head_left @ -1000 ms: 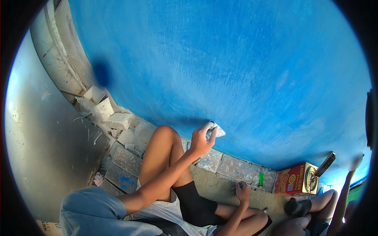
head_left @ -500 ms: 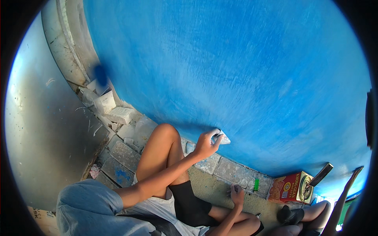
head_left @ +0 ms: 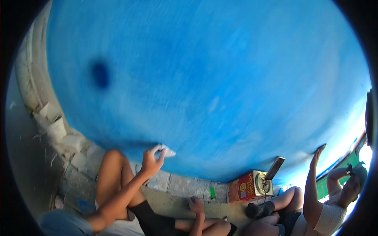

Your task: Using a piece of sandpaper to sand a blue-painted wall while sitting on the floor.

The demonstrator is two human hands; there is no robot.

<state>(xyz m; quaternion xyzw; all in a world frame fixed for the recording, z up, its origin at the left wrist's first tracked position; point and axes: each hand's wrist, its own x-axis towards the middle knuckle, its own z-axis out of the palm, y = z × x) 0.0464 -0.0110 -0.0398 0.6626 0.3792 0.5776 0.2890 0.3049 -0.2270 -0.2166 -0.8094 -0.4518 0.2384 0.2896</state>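
My left hand [head_left: 154,160] pinches a folded whitish sheet [head_left: 169,151], which looks like sandpaper, between thumb and fingers. The sheet lies against the lower part of a blue wall [head_left: 212,94] with paler, scuffed-looking patches. My right hand [head_left: 195,205] is low over the floor beyond my lower leg, its fingers curled. Something dark shows at its fingertips, too small to name. Just right of that hand a small bright green object [head_left: 212,192] stands by the foot of the wall.
Right of it is a red biscuit tin [head_left: 240,188] with a phone [head_left: 275,168] propped upright on it. Beyond sits another person [head_left: 330,212], one hand [head_left: 318,152] raised to the wall. Broken white blocks [head_left: 73,141] lie at left beside a grey metal panel [head_left: 31,169].
My view has swung right, so the wall, tin and hands appear further left. The other person's upper body has come into view. My left hand still holds the sheet to the wall.
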